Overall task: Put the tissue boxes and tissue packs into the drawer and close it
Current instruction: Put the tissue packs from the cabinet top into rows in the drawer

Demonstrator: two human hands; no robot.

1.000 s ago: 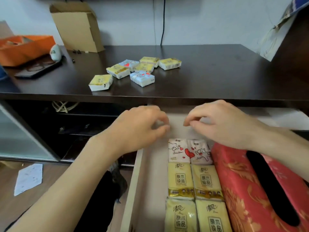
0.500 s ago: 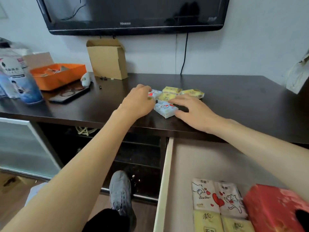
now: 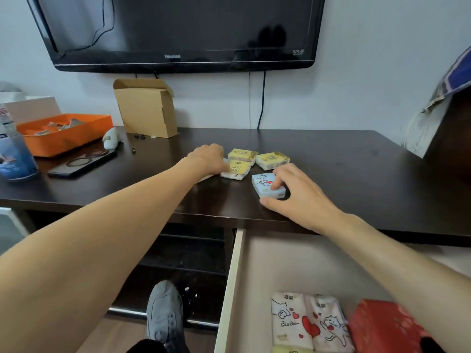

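Observation:
Several small tissue packs lie on the dark cabinet top (image 3: 331, 159). My right hand (image 3: 298, 197) grips a pale blue pack (image 3: 265, 186) between thumb and fingers. My left hand (image 3: 207, 160) rests closed over a pack at the left of the group, touching a yellow pack (image 3: 235, 170); what it covers is mostly hidden. Two more yellow packs (image 3: 242, 155) (image 3: 272, 160) sit behind. Below, the open drawer (image 3: 230, 278) holds two white cartoon packs (image 3: 308, 322) and a red tissue box (image 3: 382, 324).
A cardboard box (image 3: 146, 108) stands at the back under the wall TV (image 3: 178, 34). An orange tray (image 3: 61, 131), a phone (image 3: 81, 163) and a blue bottle (image 3: 12, 151) sit at the left. My grey shoe (image 3: 164, 317) is by the drawer's left side.
Both hands left the drawer and reached up to the cabinet top. The right hand has closed on the pale blue pack and drawn it slightly toward me; the left hand settled on packs at left.

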